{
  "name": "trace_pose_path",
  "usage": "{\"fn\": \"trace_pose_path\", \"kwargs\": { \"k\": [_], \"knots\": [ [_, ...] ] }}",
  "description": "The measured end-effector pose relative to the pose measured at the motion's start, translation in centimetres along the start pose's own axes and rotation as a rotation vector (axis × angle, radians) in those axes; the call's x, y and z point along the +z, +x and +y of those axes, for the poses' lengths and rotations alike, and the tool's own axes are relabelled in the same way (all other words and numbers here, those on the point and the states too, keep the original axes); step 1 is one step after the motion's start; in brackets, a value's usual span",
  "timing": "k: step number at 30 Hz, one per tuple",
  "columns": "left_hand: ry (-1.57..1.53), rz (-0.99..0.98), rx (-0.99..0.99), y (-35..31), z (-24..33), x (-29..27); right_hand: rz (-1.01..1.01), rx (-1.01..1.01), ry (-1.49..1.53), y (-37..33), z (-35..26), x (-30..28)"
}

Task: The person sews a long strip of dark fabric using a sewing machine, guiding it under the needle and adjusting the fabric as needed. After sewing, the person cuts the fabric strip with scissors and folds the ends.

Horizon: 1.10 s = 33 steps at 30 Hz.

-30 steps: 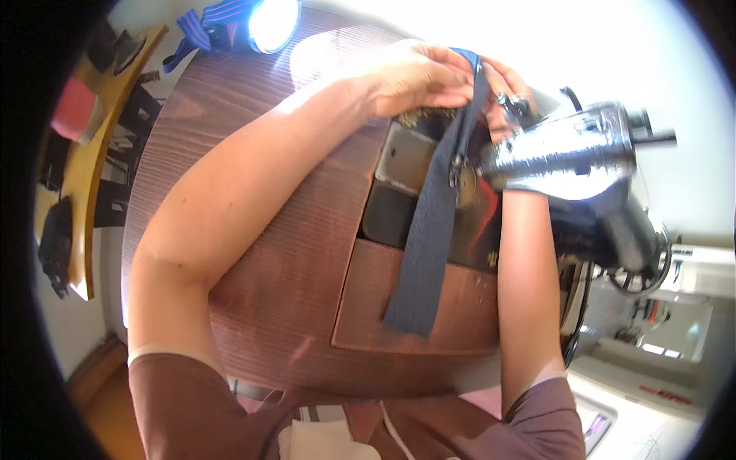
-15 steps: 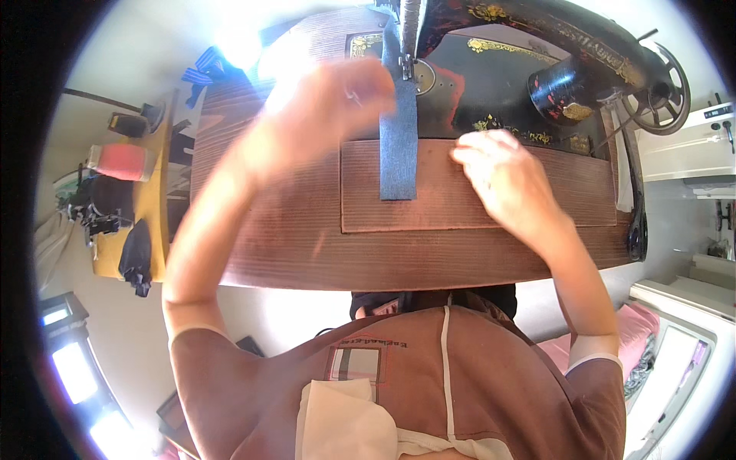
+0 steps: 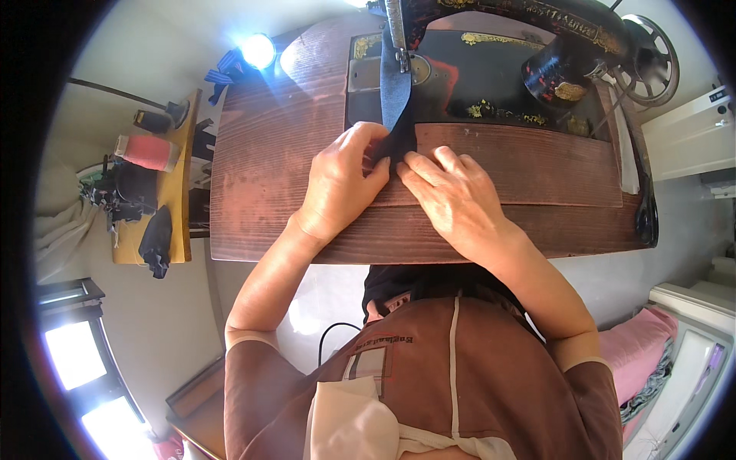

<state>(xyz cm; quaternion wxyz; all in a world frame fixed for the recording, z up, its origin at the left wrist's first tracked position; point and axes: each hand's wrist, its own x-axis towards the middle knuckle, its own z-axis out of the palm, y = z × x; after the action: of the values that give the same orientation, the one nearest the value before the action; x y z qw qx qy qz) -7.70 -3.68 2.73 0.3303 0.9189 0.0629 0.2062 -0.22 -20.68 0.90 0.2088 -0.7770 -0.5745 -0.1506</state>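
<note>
A blue denim strip runs toward me from under the presser foot of a black sewing machine. Its near part is twisted over, so a darker side shows between my hands. My left hand is closed, thumb and fingers pinching the strip's left edge. From the other side, my right hand has its bent fingertips on the dark near end, low over the wooden table; its thumb is mostly hidden. The strip's very end is partly covered by my fingers.
The machine's handwheel stands at the far right. A lit lamp shines at the far left. Left of the table, a yellow wooden shelf bears a pink thread cone and dark cloth.
My left hand has come down from beside the presser foot to the strip's near end. My right hand has moved left onto it. The strip, flat before, is now turned over.
</note>
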Motion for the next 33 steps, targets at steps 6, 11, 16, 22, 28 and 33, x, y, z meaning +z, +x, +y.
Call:
{"fn": "trace_pose_path", "kwargs": {
  "k": [6,11,16,22,28,33],
  "knots": [
    [0.265,0.032,0.3,-0.6,0.5,0.1,0.024,0.003,0.056,-1.0,0.3,-0.4],
    [0.164,-0.002,0.355,-0.5,0.0,0.5,0.012,0.046,0.135,-2.3,-0.3,-1.2],
    [0.18,-0.067,0.389,-0.3,-0.5,0.6,0.001,0.05,0.101,-3.0,-0.3,-1.3],
    [0.151,-0.079,0.389,-0.4,-0.7,0.4,0.009,0.046,0.062,-3.1,-0.3,-1.0],
    [0.159,-0.073,0.414,-0.3,-0.8,0.4,0.017,0.033,0.056,-3.3,-0.1,-0.6],
    [0.166,-0.077,0.413,-0.4,-0.7,0.5,0.021,0.027,0.057,-3.2,0.0,-0.6]
  ]
}}
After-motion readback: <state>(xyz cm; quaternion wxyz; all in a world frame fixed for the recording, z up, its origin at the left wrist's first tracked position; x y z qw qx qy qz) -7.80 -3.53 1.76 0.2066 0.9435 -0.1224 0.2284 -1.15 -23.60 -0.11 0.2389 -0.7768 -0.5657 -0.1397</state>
